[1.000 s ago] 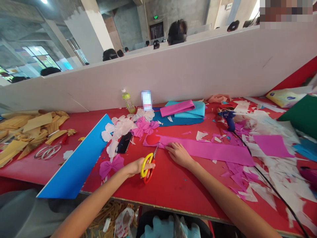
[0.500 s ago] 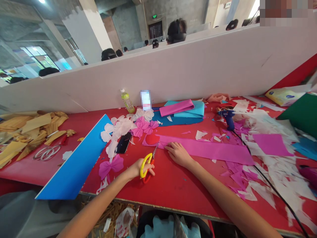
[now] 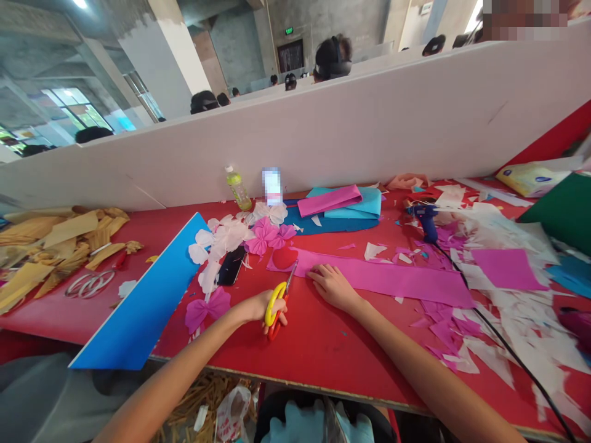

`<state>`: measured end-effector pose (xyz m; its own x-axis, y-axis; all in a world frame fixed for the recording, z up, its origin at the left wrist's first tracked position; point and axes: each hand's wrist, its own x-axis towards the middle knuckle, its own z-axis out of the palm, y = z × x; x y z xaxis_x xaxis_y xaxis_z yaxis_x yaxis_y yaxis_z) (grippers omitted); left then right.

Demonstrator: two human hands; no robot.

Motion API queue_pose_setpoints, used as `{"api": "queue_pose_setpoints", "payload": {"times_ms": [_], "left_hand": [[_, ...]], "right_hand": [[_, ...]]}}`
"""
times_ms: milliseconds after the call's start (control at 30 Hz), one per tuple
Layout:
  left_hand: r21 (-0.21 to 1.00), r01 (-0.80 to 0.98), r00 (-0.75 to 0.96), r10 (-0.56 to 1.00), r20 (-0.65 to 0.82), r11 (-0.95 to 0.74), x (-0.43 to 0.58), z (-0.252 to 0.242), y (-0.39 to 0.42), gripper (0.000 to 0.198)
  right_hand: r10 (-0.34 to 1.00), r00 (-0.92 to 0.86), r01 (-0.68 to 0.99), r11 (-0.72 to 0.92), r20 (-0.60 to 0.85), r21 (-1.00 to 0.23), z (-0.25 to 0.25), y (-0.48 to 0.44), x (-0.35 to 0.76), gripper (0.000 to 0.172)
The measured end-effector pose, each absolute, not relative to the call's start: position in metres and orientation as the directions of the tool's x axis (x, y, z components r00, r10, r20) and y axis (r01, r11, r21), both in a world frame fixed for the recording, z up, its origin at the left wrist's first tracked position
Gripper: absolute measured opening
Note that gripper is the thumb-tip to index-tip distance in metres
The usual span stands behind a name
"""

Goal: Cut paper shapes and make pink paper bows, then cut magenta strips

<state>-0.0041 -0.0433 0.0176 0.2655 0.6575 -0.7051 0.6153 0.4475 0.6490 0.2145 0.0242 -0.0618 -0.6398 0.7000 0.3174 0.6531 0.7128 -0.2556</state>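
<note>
My left hand grips scissors with yellow and red handles, their blades pointing up toward the left part of a long pink strip. On the strip's left end lies a red round piece. My right hand rests on the strip just right of the blade tips, palm down with the fingers fairly straight. Pink paper flowers and white ones lie beyond my left hand, around a black phone.
A blue board juts over the table's front edge at left. A glue gun with a black cable stands at right among paper scraps. A bottle and a lit phone are near the white partition.
My left hand has shifted slightly right with the scissors, and the blades now lie a little further right on the strip. My right hand has stayed in place.
</note>
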Motion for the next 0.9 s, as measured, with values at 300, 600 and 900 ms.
{"api": "queue_pose_setpoints", "payload": {"times_ms": [300,600,900], "left_hand": [[0.665,0.607,0.305,0.646,-0.7,0.435,-0.013,0.024,-0.045,0.032],[0.634,0.651,0.286,0.638,-0.715,0.418,-0.007,0.033,-0.042,0.028],[0.612,0.679,0.278,0.63,-0.725,0.405,-0.007,0.04,-0.031,0.029]], "right_hand": [[0.692,-0.645,0.647,0.72,0.322,-0.25,-0.063,0.025,0.214,0.035],[0.692,-0.65,0.64,0.721,0.314,-0.266,-0.062,0.025,0.215,0.036],[0.69,-0.651,0.637,0.723,0.316,-0.267,-0.059,0.023,0.215,0.035]]}}
